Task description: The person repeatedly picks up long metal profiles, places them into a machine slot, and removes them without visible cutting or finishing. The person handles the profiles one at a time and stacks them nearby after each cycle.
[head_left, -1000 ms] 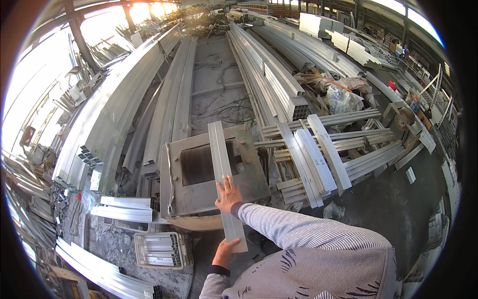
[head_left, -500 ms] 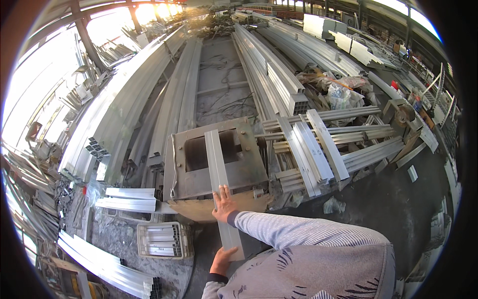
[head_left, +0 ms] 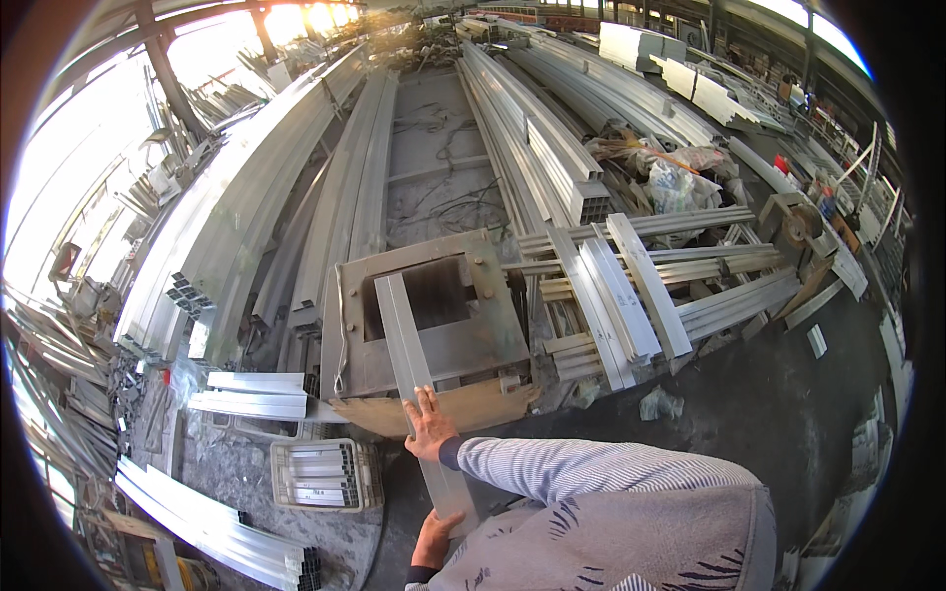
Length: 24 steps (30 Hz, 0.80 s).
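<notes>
A long, flat silver metal profile point(head_left: 406, 335) lies slantwise over a box-shaped metal machine point(head_left: 463, 360). Its far end is over the dark rectangular opening point(head_left: 440, 286) in the machine's top plate. My right hand point(head_left: 431, 426) is laid across the profile near the machine's front edge, fingers along its top and thumb at its left side. Nearer to me, my left hand point(head_left: 434, 539) is closed around the profile's lower end, thumb on top. What lies inside the opening is too dark to make out.
Right of the machine, several cut profiles point(head_left: 616, 295) lie across a rack of bars. A pale plastic crate point(head_left: 372, 477) of short profiles stands at lower left, near stacked profiles point(head_left: 212, 527). Long bundles of profiles point(head_left: 345, 197) stretch away behind the machine.
The profile's far end has swung left and come back toward me across the opening. My right hand has shifted slightly left and nearer, my left hand slightly nearer, both still on the profile.
</notes>
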Available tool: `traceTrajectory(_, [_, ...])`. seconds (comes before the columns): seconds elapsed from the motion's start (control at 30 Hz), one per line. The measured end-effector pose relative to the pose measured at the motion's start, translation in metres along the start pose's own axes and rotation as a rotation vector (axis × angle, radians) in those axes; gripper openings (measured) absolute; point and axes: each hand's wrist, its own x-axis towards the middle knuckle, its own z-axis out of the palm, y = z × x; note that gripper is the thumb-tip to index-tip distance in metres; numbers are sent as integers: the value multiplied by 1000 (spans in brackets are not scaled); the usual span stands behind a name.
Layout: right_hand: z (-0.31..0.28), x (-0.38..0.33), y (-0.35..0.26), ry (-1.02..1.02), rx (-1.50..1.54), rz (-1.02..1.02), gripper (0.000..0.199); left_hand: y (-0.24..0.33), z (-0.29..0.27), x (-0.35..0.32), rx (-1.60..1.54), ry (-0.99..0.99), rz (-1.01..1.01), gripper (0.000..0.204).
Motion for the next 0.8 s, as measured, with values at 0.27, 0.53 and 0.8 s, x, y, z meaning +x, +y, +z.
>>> traceTrajectory(0.27, [-6, 55, 27, 169, 341, -41, 88, 21, -13, 30, -564, -46, -85, 57])
traceTrajectory(0.53, [-33, 146, 92, 261, 760, 39, 89, 113, 37, 113, -355, -151, 80, 50])
traceTrajectory(0.8, [-95, 246, 79, 145, -126, -55, 96, 230, 91, 212, 947, 582, 180, 81])
